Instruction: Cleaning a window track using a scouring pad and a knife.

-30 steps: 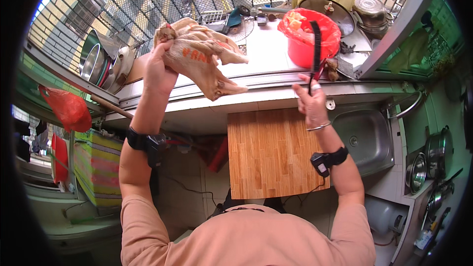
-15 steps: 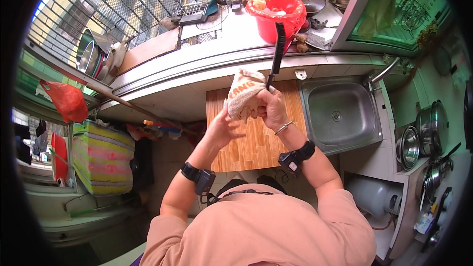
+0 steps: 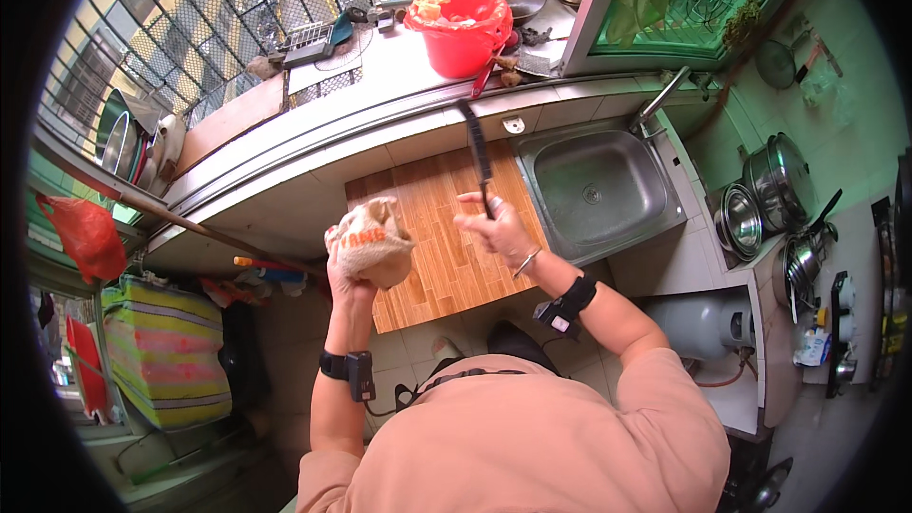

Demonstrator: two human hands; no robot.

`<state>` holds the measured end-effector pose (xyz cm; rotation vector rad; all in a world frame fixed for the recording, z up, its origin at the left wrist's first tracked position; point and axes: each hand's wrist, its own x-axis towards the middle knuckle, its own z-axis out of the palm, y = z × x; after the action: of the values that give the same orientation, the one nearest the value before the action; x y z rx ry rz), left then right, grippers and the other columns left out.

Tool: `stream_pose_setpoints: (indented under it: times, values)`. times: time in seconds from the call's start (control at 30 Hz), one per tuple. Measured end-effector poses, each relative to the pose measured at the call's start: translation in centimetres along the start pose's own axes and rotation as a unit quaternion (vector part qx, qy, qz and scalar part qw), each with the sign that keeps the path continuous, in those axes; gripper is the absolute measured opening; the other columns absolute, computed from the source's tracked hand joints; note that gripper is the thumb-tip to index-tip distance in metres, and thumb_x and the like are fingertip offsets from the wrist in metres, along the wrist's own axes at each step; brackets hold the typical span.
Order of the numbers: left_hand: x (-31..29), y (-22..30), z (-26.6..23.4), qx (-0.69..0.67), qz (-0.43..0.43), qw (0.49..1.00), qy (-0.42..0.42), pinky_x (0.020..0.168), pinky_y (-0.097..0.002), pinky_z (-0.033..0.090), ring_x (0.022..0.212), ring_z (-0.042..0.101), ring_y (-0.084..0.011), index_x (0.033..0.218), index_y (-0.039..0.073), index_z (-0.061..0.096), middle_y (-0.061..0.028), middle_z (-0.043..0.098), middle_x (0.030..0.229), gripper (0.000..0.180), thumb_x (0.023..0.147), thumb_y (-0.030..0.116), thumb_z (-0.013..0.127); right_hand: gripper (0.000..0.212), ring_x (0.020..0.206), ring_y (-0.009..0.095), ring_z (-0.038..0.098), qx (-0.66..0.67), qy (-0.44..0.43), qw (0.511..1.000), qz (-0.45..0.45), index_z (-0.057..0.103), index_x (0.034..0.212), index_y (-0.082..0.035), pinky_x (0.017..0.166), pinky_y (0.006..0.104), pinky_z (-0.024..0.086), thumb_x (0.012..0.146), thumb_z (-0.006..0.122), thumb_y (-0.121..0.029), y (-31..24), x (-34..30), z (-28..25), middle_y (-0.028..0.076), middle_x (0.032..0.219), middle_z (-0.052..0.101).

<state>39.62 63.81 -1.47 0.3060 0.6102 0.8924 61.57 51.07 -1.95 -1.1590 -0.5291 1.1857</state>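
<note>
1. Edges: your wooden board (image 3: 442,280) is bordered on its right by the steel sink (image 3: 591,218), the two side by side. Far edge faces the tiled sill (image 3: 418,144); near edge faces your body.
2. Room: a gap separates your two hands, with the middle of the board below it. Beyond the sill, the red bucket (image 3: 463,49) stands on the window ledge (image 3: 318,123), well apart from your hands.
3. Reach: in this view the black brush (image 3: 477,152) crosses the board's far edge, its tip over the sill tiles. Height above them: cannot tell.
4. Change: half a second ago both your hands met at the beige cloth. Now they are apart, the cloth having gone left with one hand. Your view has turned too; sink and bucket sit farther left in frame.
5. Left: your left hand (image 3: 350,283) is clamped on the beige cloth (image 3: 369,239), bunched, its orange lettering showing. It sits above your palm, over the board's left edge; some fingers are hidden behind it.
6. Right: your right hand (image 3: 505,231) is closed on the brush handle, index finger jutting out toward the cloth, not touching it. Bristle end points away from you.
</note>
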Motion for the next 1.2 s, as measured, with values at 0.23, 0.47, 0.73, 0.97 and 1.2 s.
stream_pose_setpoints:
  times: [0.23,0.47,0.73,0.97,1.2]
  values:
    - [-5.4,-2.0,-3.4,0.076,0.065,0.994,-0.037,0.091,-0.0532,0.046,0.104,0.056,-0.0350,0.114,0.004,0.052,-0.0163,0.057,0.114,0.038,0.088,0.030,0.044,0.035,0.048,0.012,0.052,-0.343,0.268,0.881,-0.185,0.064,0.069,-0.005,0.046,0.0313,0.040,0.085,0.065,-0.035,-2.6,15.9,-18.4,0.002,0.054,0.057]
    - [-10.2,-8.6,-3.7,0.030,0.172,0.972,0.154,0.079,-0.0474,0.052,0.089,0.062,-0.0316,0.106,0.005,0.059,-0.0135,0.064,0.100,0.046,0.086,0.044,0.046,0.050,0.079,0.038,0.065,-0.489,0.401,0.766,-0.113,0.067,0.078,0.000,0.073,0.0438,0.050,0.072,0.070,-0.049,-6.1,28.9,-27.5,0.023,0.079,0.066]
    - [-12.5,-13.4,0.0,0.018,0.098,0.988,0.117,0.081,-0.0440,0.053,0.089,0.063,-0.0285,0.108,0.002,0.057,-0.0167,0.063,0.099,0.039,0.093,0.035,0.044,0.039,0.089,0.038,0.063,-0.432,0.408,0.802,-0.062,0.064,0.095,-0.002,0.077,0.0465,0.049,0.078,0.064,-0.037,-6.8,30.5,-30.5,0.022,0.093,0.066]
    - [-9.9,-13.7,1.0,0.121,0.103,0.984,0.075,0.086,-0.0471,0.052,0.098,0.059,-0.0316,0.123,0.006,0.040,-0.0188,0.055,0.110,0.039,0.086,0.007,0.050,0.027,0.068,0.040,0.059,-0.322,0.323,0.840,-0.294,0.053,0.088,-0.003,0.062,0.0441,0.046,0.084,0.060,-0.029,-4.9,20.9,-25.9,0.018,0.070,0.060]
    - [-2.8,-17.3,3.8,0.363,-0.110,0.925,-0.021,0.074,-0.0249,0.049,0.084,0.059,-0.0119,0.113,-0.001,0.054,-0.0065,0.060,0.093,0.034,0.088,0.021,0.059,0.013,0.062,0.002,0.041,-0.110,0.073,0.986,-0.107,0.052,0.083,-0.007,0.054,0.0205,0.036,0.081,0.065,-0.008,-2.5,5.6,-22.4,-0.009,0.069,0.046]
